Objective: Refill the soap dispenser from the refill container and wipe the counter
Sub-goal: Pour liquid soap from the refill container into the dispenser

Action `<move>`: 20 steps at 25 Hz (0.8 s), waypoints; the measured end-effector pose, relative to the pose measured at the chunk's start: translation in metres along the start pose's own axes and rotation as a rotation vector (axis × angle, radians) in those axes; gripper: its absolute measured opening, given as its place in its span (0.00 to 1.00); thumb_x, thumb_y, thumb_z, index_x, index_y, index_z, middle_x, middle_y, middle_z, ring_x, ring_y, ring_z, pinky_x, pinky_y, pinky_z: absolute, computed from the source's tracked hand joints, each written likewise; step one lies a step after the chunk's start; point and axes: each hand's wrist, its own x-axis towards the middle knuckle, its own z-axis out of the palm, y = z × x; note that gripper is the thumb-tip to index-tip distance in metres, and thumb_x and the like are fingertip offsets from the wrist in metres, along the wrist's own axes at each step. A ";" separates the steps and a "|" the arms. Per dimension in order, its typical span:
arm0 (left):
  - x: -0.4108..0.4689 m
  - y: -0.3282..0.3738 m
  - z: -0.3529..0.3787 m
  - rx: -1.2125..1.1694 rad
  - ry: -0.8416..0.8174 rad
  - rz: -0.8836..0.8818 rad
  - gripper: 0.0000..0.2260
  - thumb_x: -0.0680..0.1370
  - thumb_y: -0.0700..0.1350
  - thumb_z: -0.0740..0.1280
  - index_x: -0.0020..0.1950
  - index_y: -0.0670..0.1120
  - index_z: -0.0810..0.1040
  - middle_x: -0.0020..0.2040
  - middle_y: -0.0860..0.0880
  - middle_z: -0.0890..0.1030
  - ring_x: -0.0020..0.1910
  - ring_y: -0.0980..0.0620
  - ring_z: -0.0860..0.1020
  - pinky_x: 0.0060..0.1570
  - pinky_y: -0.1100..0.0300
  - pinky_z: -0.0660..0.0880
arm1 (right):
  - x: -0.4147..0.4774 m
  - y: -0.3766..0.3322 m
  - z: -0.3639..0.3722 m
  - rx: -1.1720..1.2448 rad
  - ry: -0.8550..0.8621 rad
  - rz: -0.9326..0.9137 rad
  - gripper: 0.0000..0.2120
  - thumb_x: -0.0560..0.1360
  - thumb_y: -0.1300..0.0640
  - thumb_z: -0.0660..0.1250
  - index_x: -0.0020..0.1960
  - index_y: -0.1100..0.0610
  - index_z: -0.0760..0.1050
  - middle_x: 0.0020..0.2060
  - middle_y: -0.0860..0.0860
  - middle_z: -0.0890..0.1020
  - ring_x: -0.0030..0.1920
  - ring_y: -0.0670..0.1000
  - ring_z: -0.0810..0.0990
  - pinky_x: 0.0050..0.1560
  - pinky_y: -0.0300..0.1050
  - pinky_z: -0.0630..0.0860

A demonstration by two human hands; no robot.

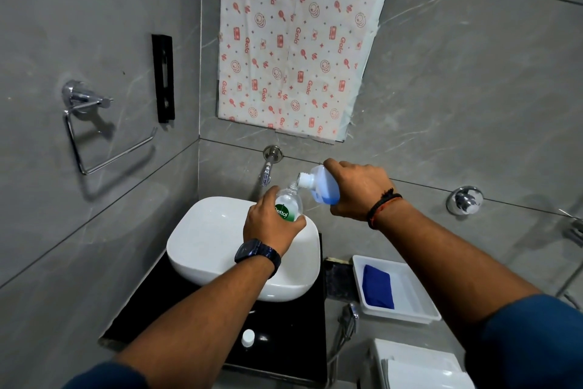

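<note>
My left hand (271, 224) grips a clear soap dispenser bottle (288, 207) with a green label, held above the white basin (205, 250). Its pump is off and its neck is open. My right hand (356, 190) holds the refill container (321, 185), a translucent bottle with blue liquid, tipped to the left. The container's white threaded mouth touches the dispenser's neck. A white cap (248, 337) lies on the black counter (284, 335) in front of the basin. A folded blue cloth (377, 286) rests in a white tray (410, 300) to the right.
A chrome wall tap (268, 168) juts out just behind the two bottles. A towel ring (91, 133) hangs on the left wall, and a chrome knob (464, 199) sits on the right wall. A white cistern lid (416, 363) is at lower right.
</note>
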 end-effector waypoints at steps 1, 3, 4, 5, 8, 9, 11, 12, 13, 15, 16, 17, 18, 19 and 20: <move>0.000 0.000 0.000 0.000 0.000 -0.002 0.32 0.61 0.58 0.74 0.62 0.56 0.68 0.55 0.49 0.80 0.50 0.45 0.76 0.46 0.53 0.77 | 0.001 0.000 0.000 0.001 -0.003 -0.001 0.35 0.61 0.47 0.75 0.62 0.50 0.62 0.48 0.53 0.81 0.42 0.56 0.79 0.38 0.49 0.77; 0.001 -0.001 0.000 0.004 0.002 -0.001 0.32 0.61 0.58 0.74 0.62 0.56 0.68 0.56 0.49 0.80 0.51 0.44 0.76 0.46 0.52 0.77 | 0.003 -0.001 0.001 -0.008 -0.007 -0.004 0.35 0.61 0.47 0.75 0.62 0.50 0.62 0.49 0.53 0.81 0.42 0.56 0.79 0.38 0.50 0.77; 0.001 -0.002 0.000 0.007 0.003 0.001 0.32 0.61 0.58 0.74 0.62 0.56 0.68 0.56 0.49 0.80 0.51 0.44 0.76 0.46 0.52 0.77 | 0.003 -0.001 0.002 -0.015 -0.012 -0.004 0.35 0.61 0.47 0.75 0.62 0.50 0.62 0.49 0.53 0.81 0.42 0.56 0.79 0.38 0.49 0.77; 0.002 -0.002 0.000 0.010 0.003 0.001 0.32 0.61 0.57 0.74 0.62 0.56 0.68 0.56 0.49 0.80 0.51 0.44 0.76 0.47 0.52 0.77 | 0.004 -0.001 0.003 -0.019 -0.018 -0.003 0.35 0.61 0.47 0.75 0.63 0.50 0.61 0.49 0.53 0.81 0.42 0.56 0.79 0.38 0.49 0.77; 0.006 -0.002 0.001 0.017 -0.009 -0.006 0.32 0.61 0.57 0.74 0.63 0.55 0.69 0.56 0.49 0.80 0.51 0.44 0.76 0.48 0.51 0.78 | 0.008 0.000 0.003 -0.029 -0.021 0.007 0.36 0.61 0.47 0.75 0.62 0.50 0.61 0.48 0.53 0.81 0.41 0.56 0.78 0.37 0.48 0.76; 0.007 -0.001 0.001 0.016 -0.010 -0.008 0.32 0.61 0.57 0.74 0.63 0.55 0.69 0.57 0.49 0.80 0.51 0.44 0.76 0.48 0.51 0.78 | 0.009 0.001 0.003 -0.033 -0.024 0.011 0.36 0.61 0.47 0.75 0.62 0.49 0.61 0.48 0.53 0.80 0.41 0.55 0.78 0.37 0.48 0.76; 0.009 -0.001 0.001 0.014 -0.009 -0.005 0.33 0.61 0.57 0.74 0.63 0.54 0.69 0.57 0.49 0.80 0.52 0.44 0.76 0.49 0.50 0.78 | 0.011 0.001 0.002 -0.038 -0.029 0.016 0.36 0.61 0.46 0.76 0.62 0.49 0.60 0.48 0.52 0.80 0.41 0.55 0.78 0.37 0.48 0.76; 0.010 -0.001 0.001 0.015 -0.008 -0.001 0.33 0.61 0.57 0.75 0.64 0.54 0.69 0.57 0.48 0.79 0.52 0.44 0.76 0.49 0.50 0.78 | 0.012 0.002 0.001 -0.038 -0.031 0.016 0.36 0.61 0.46 0.76 0.62 0.49 0.61 0.48 0.52 0.80 0.41 0.55 0.78 0.37 0.48 0.76; 0.010 -0.001 0.002 0.014 -0.006 0.002 0.33 0.61 0.57 0.75 0.64 0.54 0.69 0.57 0.48 0.79 0.52 0.44 0.76 0.49 0.51 0.78 | 0.013 0.002 0.001 -0.038 -0.033 0.016 0.36 0.61 0.46 0.76 0.62 0.49 0.61 0.49 0.52 0.80 0.41 0.55 0.78 0.37 0.48 0.76; 0.011 0.000 0.002 0.010 -0.001 0.007 0.33 0.61 0.57 0.75 0.64 0.54 0.69 0.57 0.48 0.79 0.52 0.44 0.76 0.48 0.52 0.77 | 0.015 0.003 0.001 -0.041 -0.033 0.014 0.36 0.61 0.47 0.76 0.62 0.49 0.61 0.49 0.52 0.80 0.41 0.55 0.78 0.36 0.47 0.75; 0.012 0.000 0.003 0.008 0.002 0.011 0.33 0.61 0.57 0.75 0.63 0.54 0.69 0.57 0.49 0.79 0.52 0.45 0.76 0.48 0.53 0.76 | 0.015 0.004 0.000 -0.044 -0.031 0.013 0.36 0.61 0.47 0.76 0.62 0.49 0.61 0.48 0.53 0.80 0.41 0.55 0.78 0.35 0.47 0.74; 0.012 0.000 0.003 0.007 0.004 0.013 0.33 0.61 0.57 0.75 0.63 0.54 0.69 0.57 0.49 0.79 0.52 0.45 0.76 0.47 0.54 0.76 | 0.015 0.004 0.000 -0.048 -0.030 0.012 0.35 0.61 0.47 0.76 0.62 0.49 0.60 0.48 0.53 0.80 0.40 0.55 0.77 0.35 0.47 0.74; 0.013 0.000 0.003 0.006 0.003 0.013 0.33 0.61 0.57 0.75 0.63 0.55 0.69 0.57 0.49 0.79 0.52 0.45 0.76 0.46 0.55 0.75 | 0.016 0.005 0.001 -0.051 -0.030 0.012 0.35 0.61 0.47 0.75 0.61 0.49 0.60 0.48 0.53 0.80 0.40 0.55 0.77 0.35 0.47 0.74; 0.013 0.000 0.003 0.006 0.001 0.012 0.33 0.61 0.57 0.75 0.63 0.55 0.69 0.57 0.49 0.79 0.52 0.45 0.77 0.46 0.54 0.75 | 0.016 0.005 0.001 -0.052 -0.031 0.013 0.35 0.61 0.47 0.75 0.61 0.49 0.60 0.47 0.52 0.80 0.40 0.55 0.78 0.35 0.48 0.75; 0.013 -0.001 0.004 0.007 -0.001 0.010 0.33 0.61 0.57 0.75 0.63 0.54 0.69 0.57 0.49 0.79 0.52 0.45 0.77 0.46 0.54 0.75 | 0.016 0.006 0.001 -0.053 -0.031 0.014 0.35 0.60 0.47 0.75 0.61 0.49 0.60 0.47 0.52 0.80 0.40 0.55 0.78 0.35 0.48 0.76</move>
